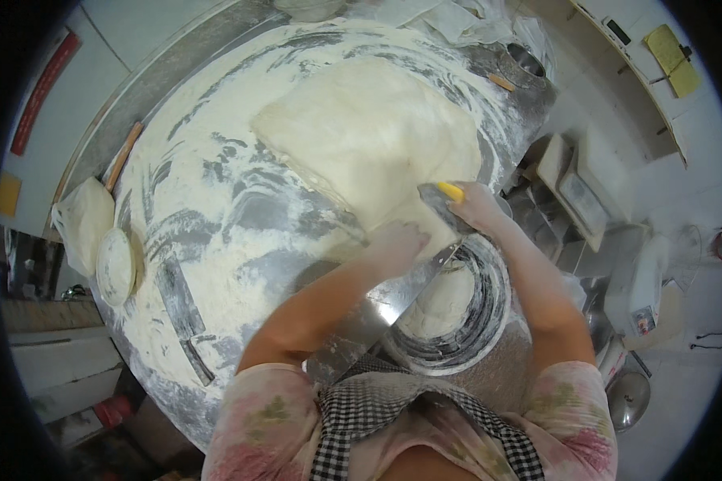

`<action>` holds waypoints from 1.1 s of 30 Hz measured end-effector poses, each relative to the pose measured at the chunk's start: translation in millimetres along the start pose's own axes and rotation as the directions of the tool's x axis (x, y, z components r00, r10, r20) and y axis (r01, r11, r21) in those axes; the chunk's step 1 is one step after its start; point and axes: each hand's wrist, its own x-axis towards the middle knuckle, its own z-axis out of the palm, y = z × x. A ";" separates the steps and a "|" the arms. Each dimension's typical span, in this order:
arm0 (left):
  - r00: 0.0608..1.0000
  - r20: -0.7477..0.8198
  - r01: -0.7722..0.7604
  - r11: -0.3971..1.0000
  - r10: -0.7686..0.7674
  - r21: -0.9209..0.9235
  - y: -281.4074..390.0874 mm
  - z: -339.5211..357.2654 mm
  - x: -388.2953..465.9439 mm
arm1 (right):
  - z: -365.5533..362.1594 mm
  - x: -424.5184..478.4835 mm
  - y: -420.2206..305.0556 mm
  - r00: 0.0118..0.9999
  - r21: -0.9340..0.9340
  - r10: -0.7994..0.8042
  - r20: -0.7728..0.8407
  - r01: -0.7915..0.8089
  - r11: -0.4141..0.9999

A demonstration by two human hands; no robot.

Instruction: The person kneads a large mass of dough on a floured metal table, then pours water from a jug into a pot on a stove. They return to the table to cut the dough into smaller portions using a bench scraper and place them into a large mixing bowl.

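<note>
A large slab of pale dough (367, 132) lies on a steel worktop (256, 210) dusted with flour. My left hand (399, 243) presses on the dough's near end, its fingers bent; whether it grips any dough is unclear. My right hand (478, 204) is closed around the yellow handle of a dough scraper (436, 201), whose dark blade meets the dough's right edge. Below my hands, a round metal bowl (498, 318) coated with flour holds another lump of dough (442, 303). The dough's near end reaches toward the bowl's rim.
A cleaver (183, 306) lies at the left on the flour. Near the left edge are a flour-covered dish (115, 266), a plastic bag (85, 225) and a wooden stick (124, 156). A metal pot (520, 66) and plastic bags (445, 21) stand at the far side. Containers (577, 192) are at the right.
</note>
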 end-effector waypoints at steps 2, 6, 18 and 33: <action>0.999 -0.046 -0.009 1.000 0.011 0.023 -9.0 1.9 -45.8 | -22.8 -9.8 -9.7 0.998 0.135 -0.012 0.054 0.005 0.991; 0.967 -0.237 -0.088 0.996 0.093 0.030 -18.6 23.6 -84.1 | -65.2 6.2 -79.1 0.959 0.135 -0.112 0.261 0.078 0.988; 0.943 -0.333 0.010 1.000 -0.016 -0.019 9.4 50.3 -99.4 | 51.2 36.0 -129.2 0.869 -0.088 -0.336 0.364 0.391 0.916; 0.658 -0.370 0.064 0.538 -0.656 -0.840 -7.2 67.9 -159.1 | 22.2 31.9 -85.3 0.892 -0.070 -0.251 0.376 0.297 0.952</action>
